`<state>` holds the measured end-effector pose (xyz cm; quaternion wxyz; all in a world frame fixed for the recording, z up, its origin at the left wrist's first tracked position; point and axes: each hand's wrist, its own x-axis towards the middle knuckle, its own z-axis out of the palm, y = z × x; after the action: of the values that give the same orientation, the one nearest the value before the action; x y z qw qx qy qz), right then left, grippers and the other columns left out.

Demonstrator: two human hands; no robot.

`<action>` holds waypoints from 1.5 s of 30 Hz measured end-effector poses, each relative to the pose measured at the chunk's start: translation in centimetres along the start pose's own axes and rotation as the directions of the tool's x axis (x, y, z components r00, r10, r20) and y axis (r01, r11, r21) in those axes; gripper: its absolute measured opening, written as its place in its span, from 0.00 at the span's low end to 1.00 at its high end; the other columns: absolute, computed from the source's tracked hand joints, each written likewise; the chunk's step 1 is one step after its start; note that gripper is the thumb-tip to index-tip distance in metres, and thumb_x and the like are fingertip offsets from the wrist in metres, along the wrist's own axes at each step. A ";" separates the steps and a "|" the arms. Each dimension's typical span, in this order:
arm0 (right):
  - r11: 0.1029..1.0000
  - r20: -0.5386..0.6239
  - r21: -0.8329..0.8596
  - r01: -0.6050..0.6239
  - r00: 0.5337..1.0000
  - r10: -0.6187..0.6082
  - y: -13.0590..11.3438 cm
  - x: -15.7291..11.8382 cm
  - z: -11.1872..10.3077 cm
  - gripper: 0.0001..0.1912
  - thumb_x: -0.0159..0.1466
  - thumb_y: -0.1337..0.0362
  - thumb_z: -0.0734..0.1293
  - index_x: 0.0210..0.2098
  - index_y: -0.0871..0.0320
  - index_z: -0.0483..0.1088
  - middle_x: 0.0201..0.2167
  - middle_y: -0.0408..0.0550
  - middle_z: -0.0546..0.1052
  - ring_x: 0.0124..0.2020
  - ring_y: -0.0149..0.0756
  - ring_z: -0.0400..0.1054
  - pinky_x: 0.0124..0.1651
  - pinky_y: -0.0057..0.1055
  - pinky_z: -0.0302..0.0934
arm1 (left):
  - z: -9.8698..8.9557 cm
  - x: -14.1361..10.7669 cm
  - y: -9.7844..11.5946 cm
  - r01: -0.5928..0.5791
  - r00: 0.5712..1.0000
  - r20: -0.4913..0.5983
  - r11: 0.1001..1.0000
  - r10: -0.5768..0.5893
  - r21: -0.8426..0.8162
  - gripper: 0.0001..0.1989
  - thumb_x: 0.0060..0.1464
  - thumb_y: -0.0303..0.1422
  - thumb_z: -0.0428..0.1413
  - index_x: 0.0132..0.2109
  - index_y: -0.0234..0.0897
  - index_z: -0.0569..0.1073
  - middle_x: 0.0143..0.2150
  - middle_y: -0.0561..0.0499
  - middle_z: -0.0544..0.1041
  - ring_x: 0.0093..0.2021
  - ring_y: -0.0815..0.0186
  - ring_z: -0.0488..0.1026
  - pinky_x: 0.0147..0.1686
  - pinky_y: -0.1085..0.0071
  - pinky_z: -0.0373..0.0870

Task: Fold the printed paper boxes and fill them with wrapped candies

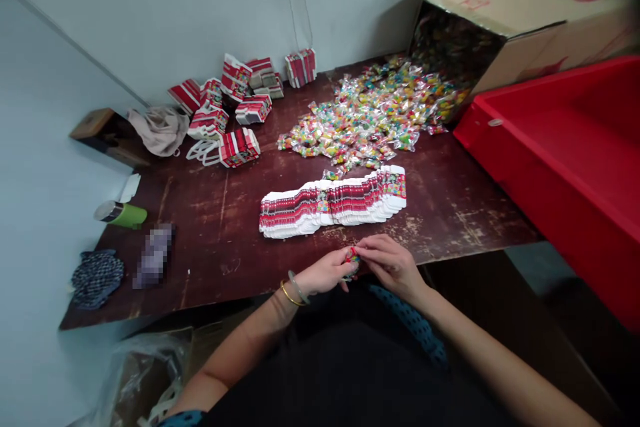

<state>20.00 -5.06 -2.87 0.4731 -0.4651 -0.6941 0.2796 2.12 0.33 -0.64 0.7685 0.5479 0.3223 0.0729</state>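
Apparently to steady it, the left hand point(327, 271) clasped a colourful packet point(353, 256) at lower centre while the right hand point(394, 261) pinched its edge; printed cards point(296, 209) lay fanned mid-frame, seemingly for easy picking.

Packing workshop, heaped packets point(365, 119), printed cards point(333, 203)

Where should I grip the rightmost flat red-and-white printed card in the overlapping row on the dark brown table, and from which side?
Probably by its right edge, coming from the right. The rightmost card lies with its printed face showing, apparently on top of its neighbour, and that edge borders the brown table rather than another card.
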 end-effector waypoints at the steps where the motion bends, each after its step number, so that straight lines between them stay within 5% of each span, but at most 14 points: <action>1: 1.000 -0.013 0.026 -0.006 1.000 0.007 -0.1 0.1 0.1 0.16 0.65 0.68 0.64 0.50 0.47 0.75 0.46 0.47 0.78 0.46 0.39 0.71 0.51 0.40 0.67 | 0.1 0.1 0.1 0.007 1.000 0.017 0.999 -0.006 -0.032 0.24 0.56 0.44 0.56 0.55 0.36 0.69 0.36 0.50 0.66 0.35 0.67 0.66 0.26 0.75 0.70; 4: 0.979 -0.040 0.129 -0.160 0.985 0.167 -0.5 -0.2 -1.4 0.12 0.66 0.64 0.65 0.46 0.49 0.77 0.45 0.48 0.78 0.45 0.40 0.73 0.49 0.39 0.68 | 0.8 0.4 0.2 0.008 0.999 0.043 0.985 -0.001 -0.174 0.27 0.55 0.44 0.57 0.59 0.37 0.67 0.41 0.48 0.68 0.39 0.65 0.67 0.33 0.69 0.73; 8: 0.912 0.135 0.010 -0.410 0.904 0.405 0.2 -2.3 -8.6 0.13 0.66 0.57 0.65 0.45 0.50 0.78 0.47 0.50 0.79 0.50 0.44 0.72 0.54 0.41 0.66 | 1.1 0.6 -0.1 0.051 0.997 0.061 0.978 -0.039 -0.201 0.31 0.55 0.41 0.59 0.63 0.44 0.62 0.57 0.44 0.66 0.52 0.60 0.67 0.47 0.64 0.70; 10: 0.897 0.222 -0.165 -0.411 0.870 0.440 1.7 -2.6 -12.1 0.13 0.65 0.55 0.66 0.45 0.50 0.78 0.49 0.50 0.78 0.52 0.47 0.70 0.57 0.44 0.63 | 0.7 0.8 -0.3 0.052 0.999 0.001 0.985 -0.052 -0.163 0.28 0.55 0.41 0.58 0.62 0.42 0.65 0.58 0.43 0.66 0.54 0.60 0.67 0.50 0.64 0.67; 13: 0.884 0.178 -0.397 -0.248 0.924 0.339 5.2 0.4 -14.0 0.17 0.65 0.57 0.64 0.51 0.54 0.74 0.54 0.54 0.74 0.57 0.49 0.65 0.60 0.47 0.59 | 0.2 1.6 -0.5 0.035 0.997 -0.067 0.990 -0.044 -0.136 0.25 0.56 0.43 0.57 0.58 0.38 0.69 0.53 0.42 0.70 0.50 0.60 0.70 0.48 0.63 0.67; 18: 0.644 0.219 -0.765 -0.033 0.926 0.307 10.7 10.3 -11.8 0.28 0.58 0.65 0.70 0.57 0.68 0.67 0.59 0.67 0.67 0.58 0.55 0.62 0.57 0.44 0.60 | 0.3 2.4 -0.7 0.042 0.999 -0.030 0.993 -0.046 -0.112 0.24 0.54 0.43 0.58 0.54 0.36 0.72 0.48 0.43 0.72 0.44 0.63 0.71 0.44 0.65 0.68; 21: 0.617 0.254 -0.787 0.004 0.913 0.318 10.7 12.5 -11.2 0.14 0.58 0.70 0.68 0.44 0.67 0.75 0.45 0.63 0.77 0.45 0.50 0.71 0.48 0.40 0.64 | 0.1 2.1 -0.7 0.066 0.994 -0.076 0.988 -0.077 -0.141 0.24 0.53 0.43 0.60 0.53 0.35 0.73 0.47 0.42 0.73 0.44 0.62 0.72 0.43 0.65 0.68; 26: 0.623 0.242 -0.779 0.069 0.950 0.197 5.3 7.3 -7.8 0.13 0.67 0.69 0.61 0.48 0.62 0.73 0.47 0.60 0.77 0.45 0.47 0.70 0.45 0.40 0.64 | -0.1 2.3 -0.2 -0.074 0.991 -0.135 0.865 0.007 -0.496 0.28 0.55 0.48 0.57 0.56 0.35 0.70 0.53 0.38 0.72 0.52 0.57 0.71 0.52 0.60 0.65; 30: 0.812 0.223 -0.510 0.285 0.955 -0.196 1.4 2.8 -3.0 0.15 0.67 0.66 0.63 0.53 0.57 0.70 0.49 0.53 0.77 0.50 0.44 0.67 0.53 0.42 0.63 | 0.0 2.9 -0.2 -0.183 0.965 -0.263 0.741 0.009 -0.646 0.21 0.50 0.41 0.62 0.48 0.33 0.74 0.43 0.43 0.77 0.43 0.60 0.74 0.46 0.65 0.68; 34: 0.930 0.050 -0.347 0.125 0.992 -0.115 0.9 3.6 -1.3 0.14 0.66 0.66 0.64 0.50 0.53 0.72 0.53 0.53 0.73 0.55 0.46 0.62 0.56 0.48 0.61 | 0.2 1.9 -0.7 -0.053 0.982 -0.181 0.851 -0.050 -0.522 0.14 0.47 0.36 0.63 0.38 0.29 0.75 0.31 0.45 0.78 0.31 0.63 0.74 0.36 0.68 0.68; 37: 0.996 0.192 -0.088 0.023 0.981 -0.006 0.6 4.7 -1.5 0.07 0.65 0.63 0.66 0.41 0.53 0.75 0.59 0.52 0.68 0.60 0.47 0.58 0.59 0.49 0.58 | 0.5 0.8 -0.9 -0.014 0.990 -0.129 0.888 -0.051 -0.459 0.14 0.44 0.36 0.65 0.36 0.30 0.74 0.28 0.47 0.77 0.28 0.65 0.74 0.34 0.69 0.68; 40: 0.969 0.415 0.109 -0.220 0.896 0.157 -0.2 5.0 -2.1 0.09 0.61 0.57 0.69 0.35 0.56 0.74 0.62 0.53 0.62 0.58 0.47 0.61 0.57 0.44 0.60 | 1.1 0.4 -1.1 -0.017 0.989 -0.142 0.904 -0.048 -0.427 0.19 0.42 0.39 0.67 0.36 0.31 0.73 0.26 0.48 0.76 0.26 0.66 0.74 0.31 0.69 0.69; 43: 0.905 0.624 0.194 -0.379 0.760 0.184 -0.3 5.0 -2.5 0.15 0.60 0.53 0.70 0.27 0.59 0.72 0.47 0.51 0.72 0.45 0.40 0.68 0.48 0.35 0.65 | 1.6 0.7 -1.6 0.027 0.981 -0.178 0.963 -0.077 -0.268 0.21 0.41 0.43 0.67 0.34 0.30 0.73 0.24 0.47 0.75 0.25 0.64 0.74 0.27 0.69 0.68; 45: 0.873 0.666 0.222 -0.435 0.722 0.190 -0.2 4.7 -2.6 0.17 0.61 0.52 0.68 0.25 0.60 0.70 0.37 0.47 0.73 0.36 0.35 0.68 0.40 0.30 0.64 | 1.9 0.8 -2.1 0.023 0.958 -0.281 0.990 -0.061 -0.137 0.21 0.39 0.43 0.68 0.31 0.30 0.72 0.23 0.49 0.73 0.25 0.64 0.72 0.26 0.70 0.67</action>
<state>21.78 -1.02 0.16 0.2382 -0.3621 -0.6561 0.6177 3.32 -1.62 -2.48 0.7501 0.4728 0.4355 0.1558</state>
